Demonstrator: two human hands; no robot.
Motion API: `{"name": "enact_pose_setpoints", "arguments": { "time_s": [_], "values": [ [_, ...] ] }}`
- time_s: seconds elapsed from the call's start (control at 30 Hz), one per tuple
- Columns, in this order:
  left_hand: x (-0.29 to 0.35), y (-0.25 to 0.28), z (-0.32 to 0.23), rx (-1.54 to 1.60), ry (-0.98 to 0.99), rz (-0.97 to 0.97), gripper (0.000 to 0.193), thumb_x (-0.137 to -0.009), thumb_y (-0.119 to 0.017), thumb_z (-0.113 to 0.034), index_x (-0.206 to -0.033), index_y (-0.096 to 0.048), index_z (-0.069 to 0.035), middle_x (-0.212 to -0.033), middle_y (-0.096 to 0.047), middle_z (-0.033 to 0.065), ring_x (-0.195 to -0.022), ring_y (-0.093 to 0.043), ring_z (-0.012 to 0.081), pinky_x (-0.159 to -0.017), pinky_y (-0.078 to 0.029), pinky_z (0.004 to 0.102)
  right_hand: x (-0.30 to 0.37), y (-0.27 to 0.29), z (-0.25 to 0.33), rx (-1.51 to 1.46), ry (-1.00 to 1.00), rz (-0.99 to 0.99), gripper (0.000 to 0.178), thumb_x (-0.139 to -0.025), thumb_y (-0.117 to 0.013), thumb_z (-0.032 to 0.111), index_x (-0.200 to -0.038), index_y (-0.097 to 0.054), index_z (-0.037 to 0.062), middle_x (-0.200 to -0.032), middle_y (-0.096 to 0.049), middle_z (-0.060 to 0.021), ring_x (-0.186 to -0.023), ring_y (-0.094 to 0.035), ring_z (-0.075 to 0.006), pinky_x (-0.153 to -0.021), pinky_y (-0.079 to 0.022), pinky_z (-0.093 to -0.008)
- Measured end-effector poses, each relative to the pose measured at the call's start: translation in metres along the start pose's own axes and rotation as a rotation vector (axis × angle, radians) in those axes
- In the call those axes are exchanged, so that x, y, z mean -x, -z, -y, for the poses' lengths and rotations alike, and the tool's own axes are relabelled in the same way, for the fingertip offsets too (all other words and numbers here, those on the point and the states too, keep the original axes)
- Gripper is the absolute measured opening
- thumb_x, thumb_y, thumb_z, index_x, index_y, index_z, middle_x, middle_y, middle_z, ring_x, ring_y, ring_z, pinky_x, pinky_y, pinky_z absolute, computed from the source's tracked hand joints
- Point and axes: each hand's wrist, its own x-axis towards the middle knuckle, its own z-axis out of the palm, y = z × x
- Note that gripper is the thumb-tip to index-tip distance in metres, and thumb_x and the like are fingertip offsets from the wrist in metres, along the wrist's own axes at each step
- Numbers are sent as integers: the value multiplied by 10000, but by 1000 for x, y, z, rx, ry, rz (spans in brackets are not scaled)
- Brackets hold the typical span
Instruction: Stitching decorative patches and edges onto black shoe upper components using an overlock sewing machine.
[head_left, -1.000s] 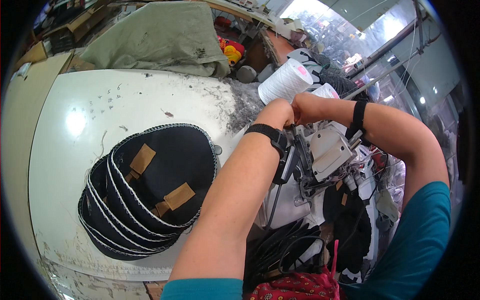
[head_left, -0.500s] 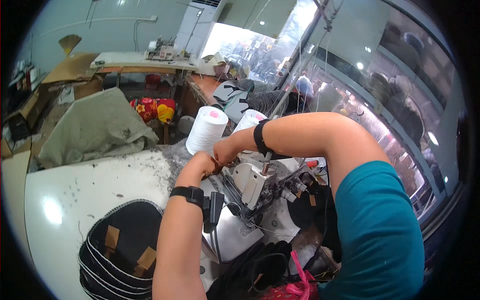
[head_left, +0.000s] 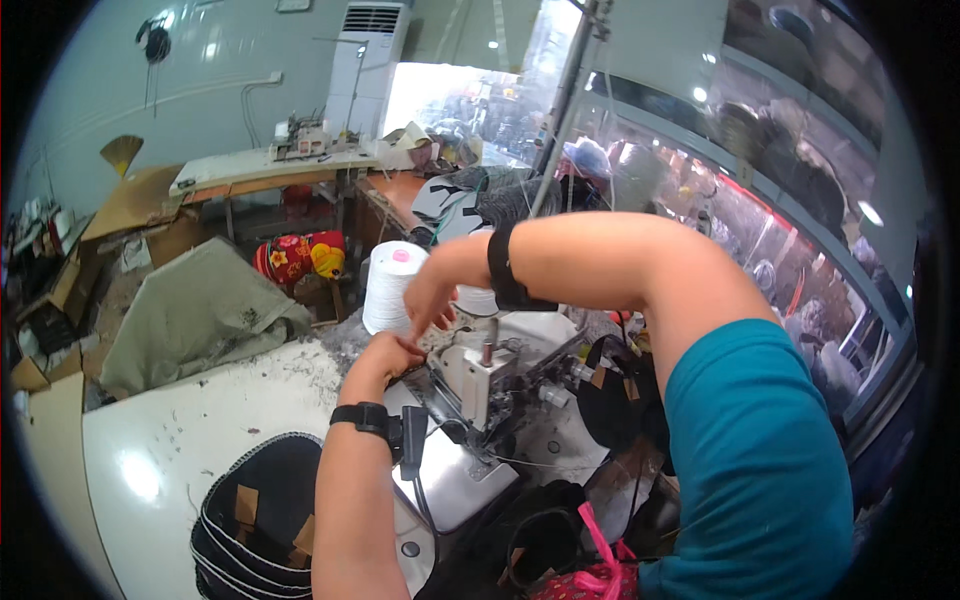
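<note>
A serger-type sewing machine (head_left: 478,385) stands in front of me, its metal plate and arm toward my body. My left hand (head_left: 392,356) is behind its far left side, fingers pinched together; anything between them is too small to make out. Just above and to the right, my right hand (head_left: 432,292) points down, thumb and forefinger close together near the left fingertips, the other fingers bent loosely. What it pinches, if anything, cannot be seen. A white thread cone (head_left: 393,290) stands right behind the hands, and a second cone (head_left: 476,302) is partly hidden by my right wrist.
A stack of black fabric pieces with white-stitched edges (head_left: 262,500) lies at left on the white table (head_left: 150,430). Dark pieces and a pink ribbon (head_left: 598,540) are near my lap. Grey cloth (head_left: 200,315) covers something beyond. Another machine (head_left: 300,138) stands at the back.
My right hand has lifted slightly and shifted left from beside the left hand, its fingers now pointing down. My left hand stays behind the machine. The whole view has tilted and shifted.
</note>
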Motion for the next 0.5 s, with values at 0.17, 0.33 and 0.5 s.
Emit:
{"name": "enact_pose_setpoints", "arguments": {
  "time_s": [0.17,0.33,0.5],
  "values": [
    [12,0,11,114,-130,-379,195,-769,-752,-134,-931,-755,-26,-836,-735,99,-744,-674,159,-728,-537,312,119,-10,11,8,196,-569,425,-896,-640,416,-969,-711,4,-834,-704,-144,-771,-677,-273,-698,-516,-405],
    [87,25,-14,280,-260,-601,188,-860,-683,-136,-979,-686,11,-874,-686,52,-799,-625,124,-728,-494,273,195,-157,67,-161,739,-920,209,-936,-576,231,-1036,-639,59,-918,-662,-165,-905,-647,-343,-793,-499,-450],
    [289,-20,-93,149,-140,-81,188,-919,-623,-149,-999,-683,11,-920,-663,78,-878,-601,144,-797,-465,275,119,-331,113,-168,912,-1203,651,-720,-792,280,-1238,-513,2,-1278,-507,-201,-1169,-502,-351,-931,-442,-440]
  ]
}}
